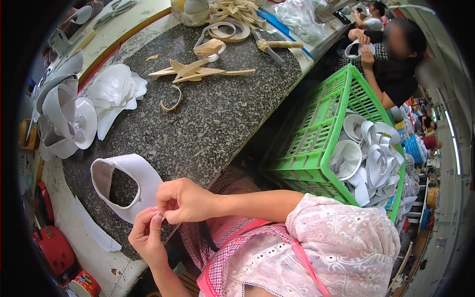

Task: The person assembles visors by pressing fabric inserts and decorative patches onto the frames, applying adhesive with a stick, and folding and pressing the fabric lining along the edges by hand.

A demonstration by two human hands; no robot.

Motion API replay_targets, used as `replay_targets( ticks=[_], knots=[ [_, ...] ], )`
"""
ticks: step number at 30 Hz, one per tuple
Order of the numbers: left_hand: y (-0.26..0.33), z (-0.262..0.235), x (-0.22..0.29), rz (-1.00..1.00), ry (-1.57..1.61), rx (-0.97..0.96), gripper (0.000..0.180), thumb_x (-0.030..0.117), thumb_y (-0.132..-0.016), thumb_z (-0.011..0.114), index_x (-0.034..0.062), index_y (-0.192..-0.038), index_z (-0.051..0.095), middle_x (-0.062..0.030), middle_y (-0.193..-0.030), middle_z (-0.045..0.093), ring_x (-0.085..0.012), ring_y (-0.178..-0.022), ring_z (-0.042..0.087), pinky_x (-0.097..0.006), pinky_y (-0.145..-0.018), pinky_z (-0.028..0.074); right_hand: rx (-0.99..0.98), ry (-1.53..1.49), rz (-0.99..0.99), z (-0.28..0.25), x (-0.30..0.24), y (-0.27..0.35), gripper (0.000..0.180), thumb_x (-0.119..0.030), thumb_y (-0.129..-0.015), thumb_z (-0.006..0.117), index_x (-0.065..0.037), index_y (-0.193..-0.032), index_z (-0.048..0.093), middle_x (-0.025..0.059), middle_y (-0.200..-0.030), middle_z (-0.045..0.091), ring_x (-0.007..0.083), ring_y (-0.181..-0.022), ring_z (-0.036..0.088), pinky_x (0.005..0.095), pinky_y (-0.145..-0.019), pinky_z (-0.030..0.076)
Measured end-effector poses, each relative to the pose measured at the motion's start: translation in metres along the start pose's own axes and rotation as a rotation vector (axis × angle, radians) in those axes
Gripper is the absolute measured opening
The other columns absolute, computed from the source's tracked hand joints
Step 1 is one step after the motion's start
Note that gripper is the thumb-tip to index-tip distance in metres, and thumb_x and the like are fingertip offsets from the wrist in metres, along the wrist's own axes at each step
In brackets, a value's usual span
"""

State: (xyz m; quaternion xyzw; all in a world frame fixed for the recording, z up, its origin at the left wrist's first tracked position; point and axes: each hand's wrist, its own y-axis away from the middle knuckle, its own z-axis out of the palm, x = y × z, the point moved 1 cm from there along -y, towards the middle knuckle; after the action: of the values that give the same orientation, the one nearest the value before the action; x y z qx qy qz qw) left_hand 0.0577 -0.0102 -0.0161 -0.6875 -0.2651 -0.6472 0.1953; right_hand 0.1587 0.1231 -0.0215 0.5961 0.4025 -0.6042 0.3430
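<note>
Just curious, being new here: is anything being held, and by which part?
Can't tell: left hand and right hand are pinched together, anything between them too small to identify.

The place looks like a factory workshop. A worn, speckled stone worktop [198,133] bears a white curved piece [146,175], a stack of flat white cutouts [115,91] and loose tan strips [194,74]; a green plastic crate [324,166] beside it holds a heap of curved white parts [378,158]. A co-worker [402,89] in black handles a similar ring-shaped part [366,51], and a long hall [448,213] with a tube light [452,142] stretches behind
</note>
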Motion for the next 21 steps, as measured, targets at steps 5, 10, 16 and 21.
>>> replay_targets(
  ticks=[5, 10, 16, 21],
  knots=[
    [0.002, -0.025, -0.004, 0.009, 0.531, 0.165, 0.009, 0.009, -0.087, 0.056, 0.0006, -0.089, 0.054, -0.0102, -0.092, 0.057, -0.0134, -0.079, 0.055, -0.025, -0.073, 0.047, 0.037, -1.05, 0.191, -0.007, 0.006, -0.008, 0.006, 0.004, -0.068, 0.058, 0.002, -0.068, 0.052, 0.0136, -0.079, 0.06, 0.0182, -0.07, 0.061, 0.0281, -0.059, 0.051],
    [0.009, -0.035, 0.006, 0.604, -0.191, 0.464, 0.008, 0.006, -0.085, 0.058, 0.0004, -0.09, 0.057, -0.0114, -0.086, 0.058, -0.0177, -0.075, 0.054, -0.027, -0.067, 0.046, -0.755, 0.232, 0.039, -0.012, -0.019, 0.01, 0.025, -0.022, -0.063, 0.065, -0.004, -0.056, 0.049, 0.0076, -0.047, 0.05, 0.0234, -0.047, 0.056, 0.0329, -0.046, 0.042],
    [0.02, -0.028, 0.022, 0.995, -0.506, 0.131, 0.028, 0.003, -0.053, 0.067, 0.0092, -0.08, 0.065, -0.002, -0.074, 0.054, -0.0195, -0.068, 0.054, -0.028, -0.053, 0.038, -0.287, -0.711, 0.401, 0.008, -0.011, 0.002, 0.013, -0.011, -0.081, 0.059, 0.001, -0.087, 0.055, 0.0023, -0.071, 0.055, 0.0074, -0.061, 0.051, 0.0194, -0.055, 0.041],
    [0.015, -0.033, 0.01, 1.061, -0.611, 0.072, 0.031, 0.009, -0.048, 0.066, 0.0119, -0.08, 0.065, 0.0005, -0.075, 0.053, -0.0168, -0.069, 0.054, -0.027, -0.057, 0.037, -0.315, -0.756, 0.354, 0.013, -0.006, -0.007, 0.008, -0.003, -0.081, 0.058, 0.001, -0.086, 0.055, 0.0029, -0.072, 0.055, 0.0073, -0.062, 0.051, 0.0197, -0.057, 0.041]
  ],
)
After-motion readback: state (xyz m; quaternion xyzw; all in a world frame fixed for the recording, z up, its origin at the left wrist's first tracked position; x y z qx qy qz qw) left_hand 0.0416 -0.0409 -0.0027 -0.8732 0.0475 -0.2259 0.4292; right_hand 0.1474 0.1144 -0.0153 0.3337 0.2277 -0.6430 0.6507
